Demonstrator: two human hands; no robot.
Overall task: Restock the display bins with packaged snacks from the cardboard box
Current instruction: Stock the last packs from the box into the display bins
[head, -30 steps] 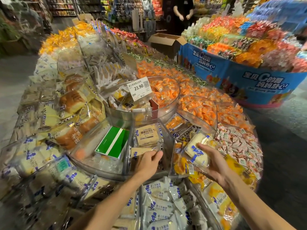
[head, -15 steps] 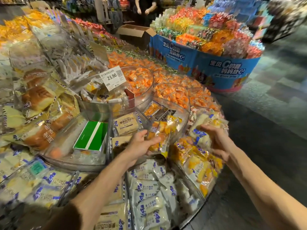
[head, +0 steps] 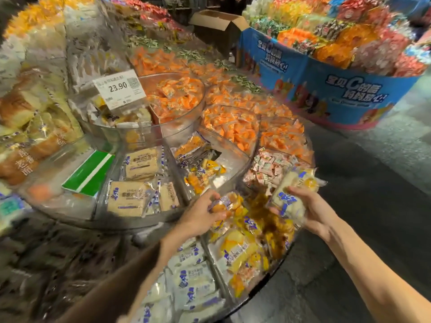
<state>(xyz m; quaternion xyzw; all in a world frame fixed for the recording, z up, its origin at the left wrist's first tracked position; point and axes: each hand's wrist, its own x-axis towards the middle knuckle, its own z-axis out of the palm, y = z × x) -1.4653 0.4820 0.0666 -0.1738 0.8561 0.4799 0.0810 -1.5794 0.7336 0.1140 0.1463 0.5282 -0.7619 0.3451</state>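
My left hand (head: 200, 217) grips a small yellow snack pack (head: 225, 203) just above the lower-tier bin of yellow packs (head: 245, 250). My right hand (head: 312, 208) holds a white and yellow wrapped cake pack (head: 291, 194) at the display's right rim. Behind my hands, a clear wedge bin (head: 231, 164) holds only a few yellow packs. To its left is a bin of beige cake packs (head: 133, 197). An open cardboard box (head: 217, 22) stands far back on the floor.
A 23.90 price sign (head: 119, 88) stands over the upper round bin. Orange packs (head: 233, 127) fill bins behind. A green and white box (head: 89, 172) lies in the left bin. A blue candy display (head: 338, 89) stands at right, across a dark floor aisle (head: 373, 183).
Both hands drew back from the wedge bin toward the display's near right edge, each carrying a pack. The view shifted to the right.
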